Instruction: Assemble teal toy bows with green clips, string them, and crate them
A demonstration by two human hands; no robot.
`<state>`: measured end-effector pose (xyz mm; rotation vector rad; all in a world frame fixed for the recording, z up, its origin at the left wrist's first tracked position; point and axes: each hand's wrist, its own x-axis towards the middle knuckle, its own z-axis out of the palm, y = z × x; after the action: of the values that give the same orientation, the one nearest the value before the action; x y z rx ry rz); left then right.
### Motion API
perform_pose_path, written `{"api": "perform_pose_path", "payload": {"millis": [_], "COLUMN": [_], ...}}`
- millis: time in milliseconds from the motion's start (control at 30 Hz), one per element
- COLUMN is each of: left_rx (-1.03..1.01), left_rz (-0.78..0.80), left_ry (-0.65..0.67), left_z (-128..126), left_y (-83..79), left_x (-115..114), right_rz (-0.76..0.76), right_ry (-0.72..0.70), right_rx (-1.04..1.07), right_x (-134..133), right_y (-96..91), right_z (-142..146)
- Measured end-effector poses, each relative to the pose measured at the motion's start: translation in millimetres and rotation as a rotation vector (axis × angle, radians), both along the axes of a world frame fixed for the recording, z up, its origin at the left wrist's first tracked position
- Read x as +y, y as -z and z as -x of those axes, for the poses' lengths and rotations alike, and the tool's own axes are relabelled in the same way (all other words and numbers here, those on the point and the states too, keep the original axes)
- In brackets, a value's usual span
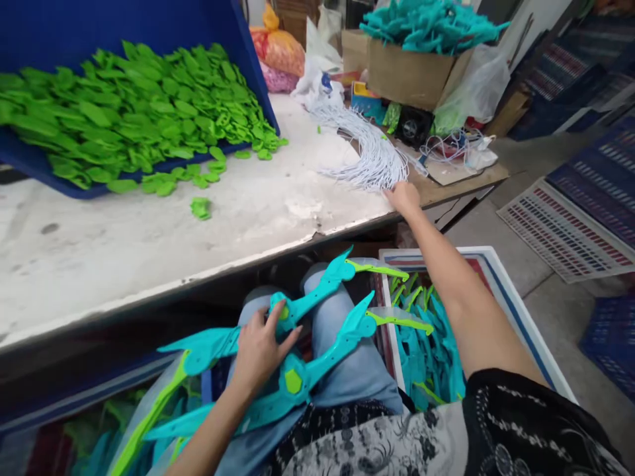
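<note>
Two teal plastic toy bows, an upper one (317,294) and a lower one (330,360), lie across my jeans-clad lap. Each has a green knob at its middle and green end pieces. My left hand (260,347) holds the upper bow around its middle, thumb and forefinger apart beside the knob; its other fingers are partly hidden. Stretched out to the table's front edge, my right hand (404,197) has its fingers closed at the near end of a bundle of white strings (374,149). How many strings it grips cannot be made out.
A blue bin (265,86) spills green plastic parts (163,112) onto the white table (258,211). Behind the strings stands a cardboard box (411,73) heaped with teal parts. A crate (510,297) of finished-looking bows is at my right, with more teal pieces at lower left.
</note>
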<state>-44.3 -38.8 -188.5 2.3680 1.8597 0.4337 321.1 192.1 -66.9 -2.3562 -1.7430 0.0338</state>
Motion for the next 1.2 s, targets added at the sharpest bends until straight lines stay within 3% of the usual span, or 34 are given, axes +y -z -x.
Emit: {"api": "perform_pose_path", "payload": {"millis": [167, 333, 433, 533, 700, 767, 833, 900, 1000, 1067, 1200], "left_rx": [-0.017, -0.038, -0.073, -0.083, -0.25, -0.399, -0.548, -0.659, -0.76, -0.819, -0.991], "left_rz": [-0.043, -0.028, -0.004, -0.01, -0.088, 0.048, 0.341, 0.689, 1.081, 1.237, 1.444], "left_ry": [0.014, 0.046, 0.056, 0.052, 0.044, 0.096, 0.204, 0.315, 0.374, 0.312, 0.037], "left_z": [17, 21, 21, 18, -14, -38, -68, -100, -147, -173, -211], "left_y": [1.3, -0.6, -0.4, -9.3, -53.5, -69.9, -77.7, -74.6, -53.8, -35.4, -5.3], "left_x": [-16, -14, -10, -5, -10, -20, -33, -46, -63, -70, -71], "right_rz": [0.174, 0.262, 0.235, 0.164, 0.265, 0.326, 0.362, 0.379, 0.37, 0.305, 0.083], "right_ry": [-0.044, -0.126, -0.131, -0.085, -0.028, 0.025, 0.105, 0.178, 0.221, 0.231, 0.296], "right_rx": [-0.083, -0.068, 0.05, 0.39, 1.14, 1.285, 1.362, 1.388, 1.362, 1.297, 1.163], "right_x": [32, 23, -8, -56, -169, -219, -264, -300, -334, -345, -355], "right_y": [-8.4, -20.8, -23.3, -18.2, 8.7, 22.6, 35.0, 44.5, 55.8, 64.1, 85.9], "right_z": [2, -22, -42, -61, -73, -72, -69, -68, -68, -67, -60]}}
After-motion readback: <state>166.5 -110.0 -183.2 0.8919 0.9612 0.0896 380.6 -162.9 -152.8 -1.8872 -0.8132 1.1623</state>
